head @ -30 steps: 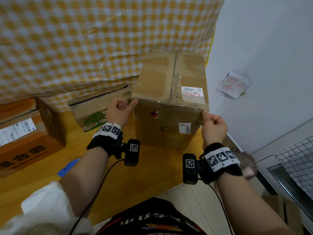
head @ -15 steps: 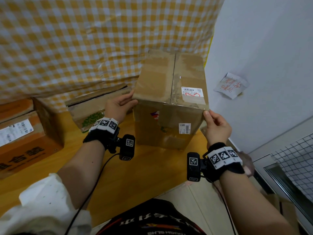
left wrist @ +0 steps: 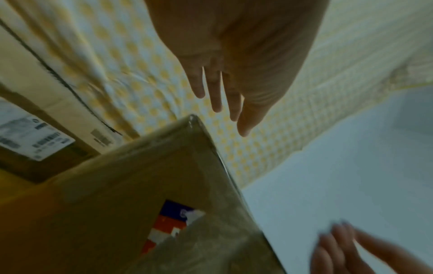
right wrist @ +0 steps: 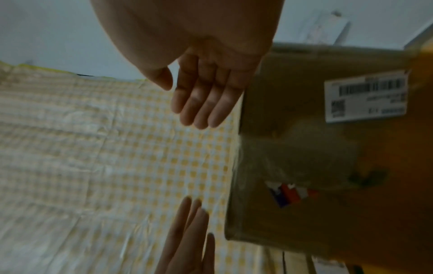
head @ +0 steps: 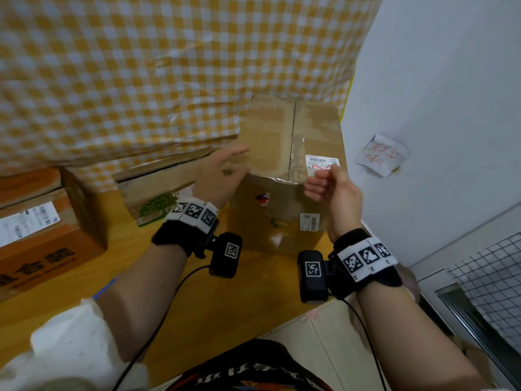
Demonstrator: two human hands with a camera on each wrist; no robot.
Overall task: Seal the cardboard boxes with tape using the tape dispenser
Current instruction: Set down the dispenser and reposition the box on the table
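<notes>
A tall brown cardboard box stands upright on the wooden surface, its top flaps shut along a middle seam, a white label near its front right corner. My left hand, blurred, hovers with straight fingers just over the box's near left top corner. My right hand floats in front of the near top edge, its fingers relaxed and empty. Neither hand touches the box. A blue object peeks out behind my left forearm; I cannot tell what it is.
A low box with green print lies left of the tall box, an orange box at far left. Yellow checked cloth hangs behind. A white wall with a paper note is close on the right.
Both hands have let go of the box's top corners. The left hand rose over the top left corner; the right hand moved inward along the front edge. The box has not moved.
</notes>
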